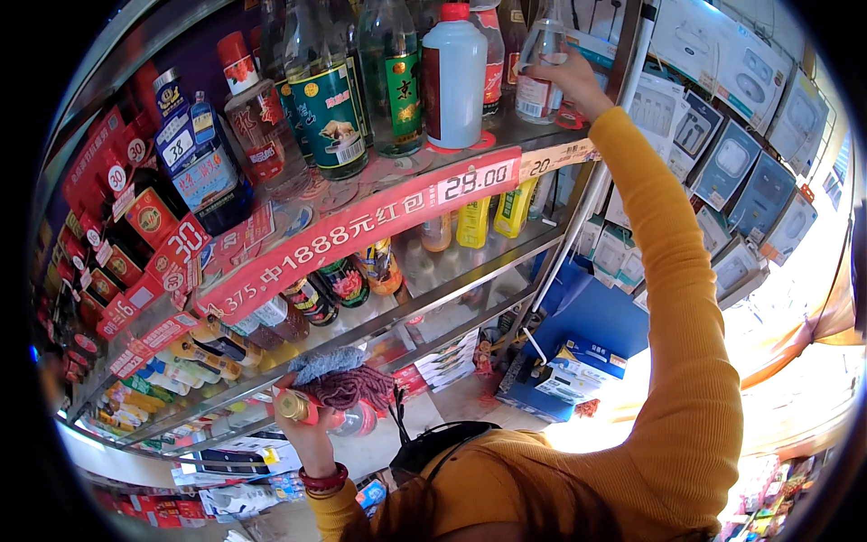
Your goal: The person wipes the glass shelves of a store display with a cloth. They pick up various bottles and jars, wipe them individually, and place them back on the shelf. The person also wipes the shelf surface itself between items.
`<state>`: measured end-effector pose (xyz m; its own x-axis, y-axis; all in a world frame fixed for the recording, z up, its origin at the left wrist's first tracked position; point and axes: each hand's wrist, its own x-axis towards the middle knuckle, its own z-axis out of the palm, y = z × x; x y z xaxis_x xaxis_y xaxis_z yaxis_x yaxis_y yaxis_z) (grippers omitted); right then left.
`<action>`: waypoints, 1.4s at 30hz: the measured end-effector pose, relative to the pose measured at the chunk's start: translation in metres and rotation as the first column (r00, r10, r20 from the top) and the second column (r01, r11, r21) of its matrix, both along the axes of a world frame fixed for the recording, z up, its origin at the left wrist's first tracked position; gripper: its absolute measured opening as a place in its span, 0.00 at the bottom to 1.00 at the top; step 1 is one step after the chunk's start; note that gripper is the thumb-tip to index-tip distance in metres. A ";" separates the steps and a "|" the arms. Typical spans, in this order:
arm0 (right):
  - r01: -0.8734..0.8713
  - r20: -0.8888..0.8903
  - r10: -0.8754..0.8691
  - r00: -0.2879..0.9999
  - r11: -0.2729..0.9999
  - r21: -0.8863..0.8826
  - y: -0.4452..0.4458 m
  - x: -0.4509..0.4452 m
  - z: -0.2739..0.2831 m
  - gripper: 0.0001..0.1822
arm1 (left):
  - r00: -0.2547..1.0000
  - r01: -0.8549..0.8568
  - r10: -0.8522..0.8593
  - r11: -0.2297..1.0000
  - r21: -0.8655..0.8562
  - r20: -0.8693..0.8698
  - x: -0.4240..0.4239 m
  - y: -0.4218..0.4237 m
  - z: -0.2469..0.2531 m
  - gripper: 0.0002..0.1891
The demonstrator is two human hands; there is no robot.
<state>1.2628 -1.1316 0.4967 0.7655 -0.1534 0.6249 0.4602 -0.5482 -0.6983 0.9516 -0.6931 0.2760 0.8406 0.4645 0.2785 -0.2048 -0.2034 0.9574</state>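
My right hand (pixel 576 85) reaches to the right end of the upper glass shelf (pixel 399 177). Its fingers close around a clear glass bottle (pixel 538 95) with a label and barcode, which stands at the shelf's surface. Lower down on the left, my left hand (pixel 306 433) grips a bottle with a gold cap (pixel 292 405) and a red neck. Bunched against it are a blue-grey cloth (pixel 328 362) and a maroon cloth (pixel 352 387). Clear plastic or glass with red (pixel 355 419) shows below the cloths; whether it belongs to the held bottle I cannot tell.
Beside the right hand stands a white plastic jug with a red cap (pixel 455 81). Green-labelled liquor bottles (pixel 332 122) and a blue bottle (pixel 200 152) line the shelf leftward. Boxed earphones (pixel 725 162) hang at right. Sauce bottles (pixel 342 281) fill the lower shelf.
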 end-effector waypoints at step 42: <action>-0.005 -0.113 0.006 0.994 1.000 0.007 -0.012 -0.020 -0.013 0.41 | 0.987 0.157 -0.157 0.988 -0.003 -0.033 0.023 -0.019 0.020 0.32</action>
